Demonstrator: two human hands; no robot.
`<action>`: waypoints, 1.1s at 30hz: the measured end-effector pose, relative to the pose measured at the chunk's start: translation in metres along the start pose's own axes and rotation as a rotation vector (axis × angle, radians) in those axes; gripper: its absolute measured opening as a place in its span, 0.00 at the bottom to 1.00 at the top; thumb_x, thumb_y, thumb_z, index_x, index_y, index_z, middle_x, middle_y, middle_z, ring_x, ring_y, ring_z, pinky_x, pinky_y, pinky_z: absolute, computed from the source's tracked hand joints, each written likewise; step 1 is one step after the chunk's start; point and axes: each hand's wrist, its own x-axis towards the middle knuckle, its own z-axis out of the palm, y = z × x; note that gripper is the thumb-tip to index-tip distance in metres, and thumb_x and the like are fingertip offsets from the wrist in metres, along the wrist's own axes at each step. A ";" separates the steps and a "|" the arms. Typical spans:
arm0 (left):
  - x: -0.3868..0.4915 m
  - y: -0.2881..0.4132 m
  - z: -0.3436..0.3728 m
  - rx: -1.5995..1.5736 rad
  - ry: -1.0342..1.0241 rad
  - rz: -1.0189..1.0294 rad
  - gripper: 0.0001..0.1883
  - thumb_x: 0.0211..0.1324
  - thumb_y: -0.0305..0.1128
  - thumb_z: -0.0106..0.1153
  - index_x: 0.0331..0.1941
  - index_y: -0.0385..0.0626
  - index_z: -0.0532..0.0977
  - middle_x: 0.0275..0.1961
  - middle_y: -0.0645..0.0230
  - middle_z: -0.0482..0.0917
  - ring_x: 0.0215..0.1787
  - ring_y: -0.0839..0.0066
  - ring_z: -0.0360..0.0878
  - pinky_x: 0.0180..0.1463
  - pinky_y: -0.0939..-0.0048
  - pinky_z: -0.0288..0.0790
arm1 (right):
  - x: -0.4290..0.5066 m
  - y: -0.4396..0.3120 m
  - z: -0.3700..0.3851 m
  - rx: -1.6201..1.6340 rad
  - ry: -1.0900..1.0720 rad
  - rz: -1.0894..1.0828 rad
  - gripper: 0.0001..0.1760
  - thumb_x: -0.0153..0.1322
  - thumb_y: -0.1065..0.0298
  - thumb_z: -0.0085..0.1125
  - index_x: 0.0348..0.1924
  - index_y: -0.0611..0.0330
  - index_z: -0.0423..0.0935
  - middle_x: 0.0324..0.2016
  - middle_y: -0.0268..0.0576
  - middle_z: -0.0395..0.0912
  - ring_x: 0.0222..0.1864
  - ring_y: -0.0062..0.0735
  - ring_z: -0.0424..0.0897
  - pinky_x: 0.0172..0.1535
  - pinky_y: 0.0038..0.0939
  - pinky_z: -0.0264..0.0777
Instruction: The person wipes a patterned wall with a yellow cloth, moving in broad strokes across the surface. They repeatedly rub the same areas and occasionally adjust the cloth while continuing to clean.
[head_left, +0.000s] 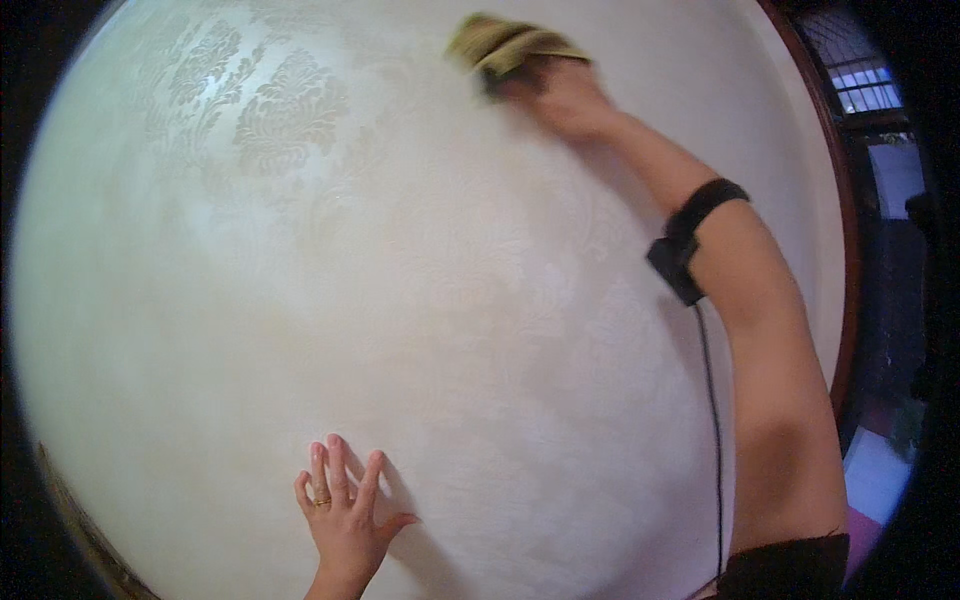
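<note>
A pale wall covering with a damask pattern (465, 345) fills most of the view. High on it, my right hand (559, 97) grips a folded yellowish cloth (517, 45), both blurred. The cloth appears to lie against the wall; the fingers are partly hidden beneath it. Low and left of centre, my left hand (349, 517) rests its fingertips on or close against the wall, fingers spread. It holds nothing and wears a ring (322, 502).
A black strap with a small box (675, 270) circles my right forearm, and a thin cable (712, 405) hangs from it. Dark reddish trim (847, 300) edges the wall at right. Past it is a barred window (866, 88). A brown edge (94, 532) shows lower left.
</note>
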 end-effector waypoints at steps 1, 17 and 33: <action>0.000 0.001 0.000 0.020 0.007 0.018 0.54 0.26 0.52 0.81 0.66 0.59 0.68 0.78 0.46 0.47 0.80 0.48 0.41 0.72 0.39 0.42 | -0.010 0.027 -0.011 -0.058 0.044 0.072 0.32 0.74 0.42 0.49 0.61 0.58 0.72 0.59 0.52 0.75 0.60 0.52 0.73 0.63 0.45 0.65; 0.003 0.014 -0.009 0.007 0.066 0.012 0.55 0.20 0.46 0.83 0.65 0.58 0.69 0.77 0.47 0.52 0.79 0.48 0.47 0.70 0.41 0.48 | -0.062 -0.161 0.032 0.030 -0.077 -0.374 0.38 0.72 0.35 0.46 0.72 0.40 0.61 0.73 0.51 0.54 0.75 0.55 0.50 0.75 0.55 0.36; 0.011 0.029 -0.033 0.012 0.061 -0.011 0.57 0.20 0.49 0.82 0.66 0.59 0.69 0.78 0.50 0.50 0.80 0.50 0.45 0.72 0.43 0.46 | -0.064 0.096 -0.068 -0.414 -0.153 0.427 0.39 0.75 0.37 0.43 0.72 0.53 0.60 0.68 0.55 0.63 0.70 0.55 0.61 0.70 0.53 0.52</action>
